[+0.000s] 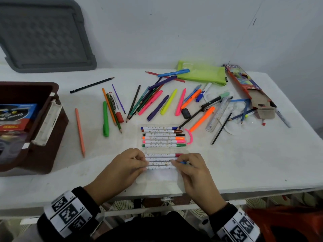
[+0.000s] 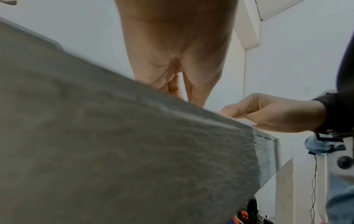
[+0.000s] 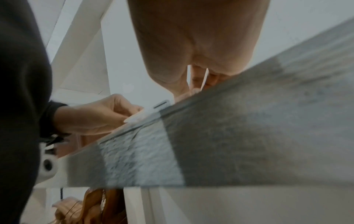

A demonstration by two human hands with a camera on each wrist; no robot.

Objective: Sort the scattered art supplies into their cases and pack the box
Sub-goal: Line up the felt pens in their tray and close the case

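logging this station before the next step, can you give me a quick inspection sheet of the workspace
surface: white table, scuffed.
job's things: clear marker case open flat, six markers in its far half; brown box at left, packs inside.
clutter: loose pens and pencils, ruler, green pouch, opened pencil carton.
grippers: left hand and right hand pinch markers in the near half.
cables: thin cable hanging beside the table.
surroundings: white wall, grey lid leaning on it.

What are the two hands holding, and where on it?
Left hand and right hand pinch one white patterned marker by its two ends, over the clear marker case.
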